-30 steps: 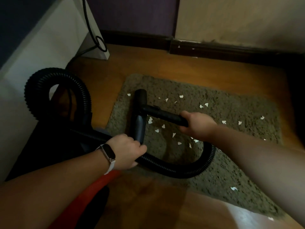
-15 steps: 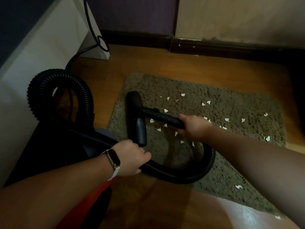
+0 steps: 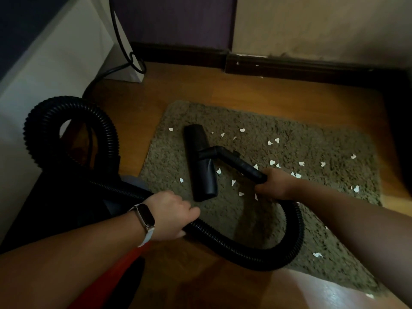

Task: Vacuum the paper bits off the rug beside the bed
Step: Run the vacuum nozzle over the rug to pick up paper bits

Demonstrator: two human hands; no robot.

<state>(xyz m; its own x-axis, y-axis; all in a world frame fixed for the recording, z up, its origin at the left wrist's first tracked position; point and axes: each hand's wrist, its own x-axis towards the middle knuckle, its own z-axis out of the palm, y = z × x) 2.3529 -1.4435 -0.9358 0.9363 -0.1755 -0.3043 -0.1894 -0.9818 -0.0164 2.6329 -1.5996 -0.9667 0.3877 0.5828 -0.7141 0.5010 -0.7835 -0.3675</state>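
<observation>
Roughly two dozen white paper bits (image 3: 272, 162) dotted the single rug (image 3: 334, 197) at centre frame. One floor nozzle (image 3: 200, 166), one ribbed hose (image 3: 294, 241), two hands, one wristband (image 3: 145, 217).

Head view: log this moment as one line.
right hand: grips wand | left hand: holds hose | nozzle: on rug | paper bits: remain
</observation>
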